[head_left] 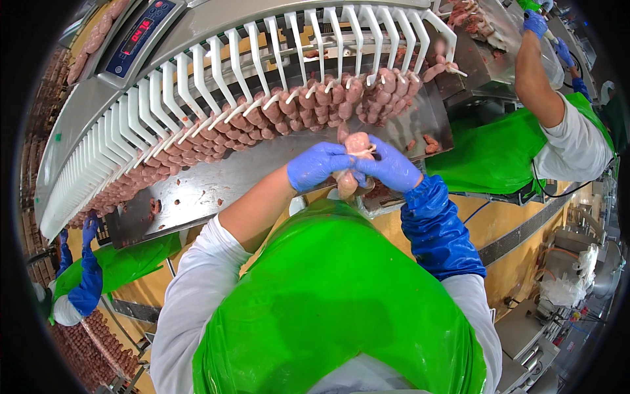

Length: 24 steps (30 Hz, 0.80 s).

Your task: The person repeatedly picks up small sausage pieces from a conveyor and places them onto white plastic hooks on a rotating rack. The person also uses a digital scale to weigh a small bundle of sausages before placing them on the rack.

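Just in front of my green apron, both my hands, in blue gloves, grip a few pale pink sausage links. My left hand pinches them from the left side, fingertips at the whitish casing. On the other side my right hand has its fingers closed round the same links, and some links hang below, partly hidden by the fingers. A strand runs up from them toward the linked sausages hanging in a long row from white hooks on the curved rail.
Below the row lies a steel tray with meat scraps. A scale with a lit red display stands at the far left. Co-workers in green aprons work at the right and at the lower left. More sausages are at the bottom left.
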### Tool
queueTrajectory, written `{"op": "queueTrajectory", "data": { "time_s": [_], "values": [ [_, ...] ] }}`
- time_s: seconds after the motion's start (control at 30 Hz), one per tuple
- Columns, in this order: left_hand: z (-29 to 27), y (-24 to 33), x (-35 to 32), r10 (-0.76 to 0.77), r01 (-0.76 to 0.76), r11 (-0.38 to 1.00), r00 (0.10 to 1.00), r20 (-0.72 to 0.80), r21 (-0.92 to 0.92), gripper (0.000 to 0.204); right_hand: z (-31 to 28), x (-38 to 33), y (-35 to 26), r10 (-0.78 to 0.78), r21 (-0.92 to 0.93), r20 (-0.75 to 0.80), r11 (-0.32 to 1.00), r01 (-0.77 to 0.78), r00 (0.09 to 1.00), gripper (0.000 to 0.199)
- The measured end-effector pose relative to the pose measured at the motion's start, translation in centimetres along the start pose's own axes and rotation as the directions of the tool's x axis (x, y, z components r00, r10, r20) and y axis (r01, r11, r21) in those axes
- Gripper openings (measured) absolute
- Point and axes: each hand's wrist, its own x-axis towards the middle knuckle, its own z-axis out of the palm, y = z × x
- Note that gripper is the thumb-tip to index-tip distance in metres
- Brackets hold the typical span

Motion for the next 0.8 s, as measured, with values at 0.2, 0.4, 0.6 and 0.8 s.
{"op": "queueTrajectory", "data": {
  "time_s": [0.2,0.4,0.6,0.8],
  "values": [
    [-0.2,0.9,0.8,-0.356,0.203,0.491,0.934,-0.017,0.847,0.030,-1.6,-1.7,0.6,0.066,-0.029,0.043,0.998,-0.065,0.997,0.045],
    [-0.6,1.3,0.5,-0.159,0.184,0.901,0.983,-0.096,0.393,0.025,-1.8,-2.5,-1.4,-0.001,0.054,0.036,0.999,-0.001,0.999,0.046],
    [-0.9,-0.2,1.0,-0.090,0.009,0.926,0.976,0.197,0.377,0.027,-2.2,-1.8,-0.8,-0.073,-0.032,0.039,0.997,0.074,0.997,0.049],
    [-0.2,2.3,1.4,-0.246,0.166,0.654,0.969,0.000,0.738,0.028,-2.2,-0.7,-1.1,0.043,-0.145,0.045,0.989,-0.036,0.998,0.053]
  ]
}}
